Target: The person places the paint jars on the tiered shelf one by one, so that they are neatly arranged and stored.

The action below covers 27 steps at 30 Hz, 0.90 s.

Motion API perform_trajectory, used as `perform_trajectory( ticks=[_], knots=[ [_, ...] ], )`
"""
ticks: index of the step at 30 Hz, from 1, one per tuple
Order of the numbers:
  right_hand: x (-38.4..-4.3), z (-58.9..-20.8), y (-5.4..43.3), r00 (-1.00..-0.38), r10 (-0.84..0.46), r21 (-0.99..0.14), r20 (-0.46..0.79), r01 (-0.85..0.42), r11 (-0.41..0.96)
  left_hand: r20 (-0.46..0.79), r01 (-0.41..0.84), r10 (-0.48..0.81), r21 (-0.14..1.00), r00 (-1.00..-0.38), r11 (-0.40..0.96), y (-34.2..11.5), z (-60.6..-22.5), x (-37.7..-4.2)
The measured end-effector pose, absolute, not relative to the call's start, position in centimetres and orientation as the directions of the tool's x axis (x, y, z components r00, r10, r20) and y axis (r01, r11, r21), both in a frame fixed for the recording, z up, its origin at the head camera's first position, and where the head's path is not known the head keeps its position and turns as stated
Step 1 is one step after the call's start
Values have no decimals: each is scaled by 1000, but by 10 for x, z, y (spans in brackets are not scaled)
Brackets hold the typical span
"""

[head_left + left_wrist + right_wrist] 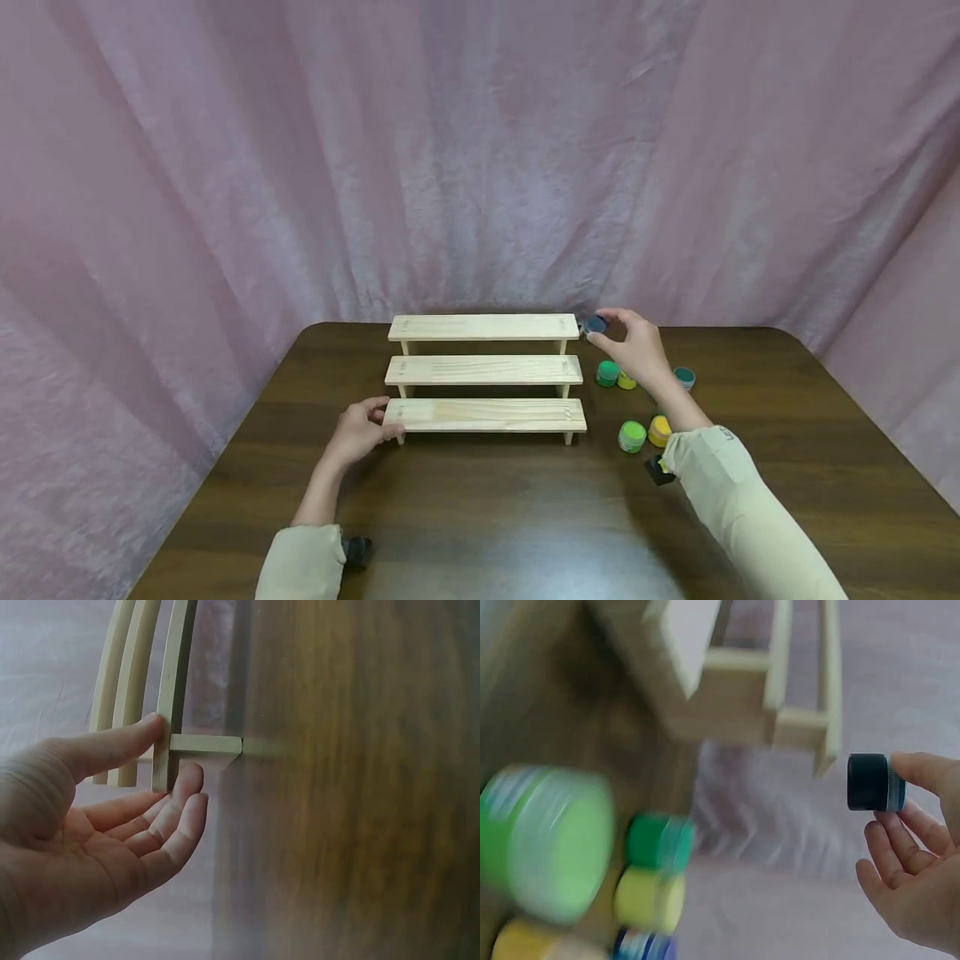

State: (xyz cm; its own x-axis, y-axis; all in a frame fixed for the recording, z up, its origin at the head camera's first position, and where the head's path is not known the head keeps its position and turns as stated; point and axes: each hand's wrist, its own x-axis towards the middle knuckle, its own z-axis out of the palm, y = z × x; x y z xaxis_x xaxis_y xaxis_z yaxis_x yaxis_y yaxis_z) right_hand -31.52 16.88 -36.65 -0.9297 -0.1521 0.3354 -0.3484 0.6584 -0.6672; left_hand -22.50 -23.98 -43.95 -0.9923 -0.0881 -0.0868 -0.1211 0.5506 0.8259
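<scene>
A three-step wooden stand (485, 369) stands on the table. My left hand (357, 431) holds the left end of its lowest step, thumb on the board (166, 742) and fingers underneath in the left wrist view. My right hand (633, 343) pinches a small dark paint jar (595, 325) between thumb and fingers, just off the right end of the top step. In the right wrist view the jar (868, 782) is held in the air, apart from the stand.
Right of the stand sit several paint jars: green (607, 373), yellow (627, 381), light green (632, 436), orange-yellow (660, 431) and teal (684, 377). A blue jar (645, 945) shows in the right wrist view. A pink curtain (480, 167) hangs behind the brown table (465, 517).
</scene>
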Motion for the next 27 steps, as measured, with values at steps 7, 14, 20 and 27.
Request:
perform_trajectory(
  ticks=[7,14,20,27],
  knots=[
    [-322,-359,136,-928,-188,-721,320,-368,587,-58,-108,-109,837,-992,537,-234,-444,-225],
    [-327,-359,121,-921,-217,-733,324,-389,557,-63,-121,-126,843,-990,524,-232,-444,-224],
    [-329,-360,111,-917,-230,-740,327,-400,540,-49,-116,-139,842,-989,527,-229,-444,-221],
    [-333,-358,96,-915,-245,-750,320,-403,524,-30,-112,-161,844,-986,525,-226,-445,-220]
  ],
)
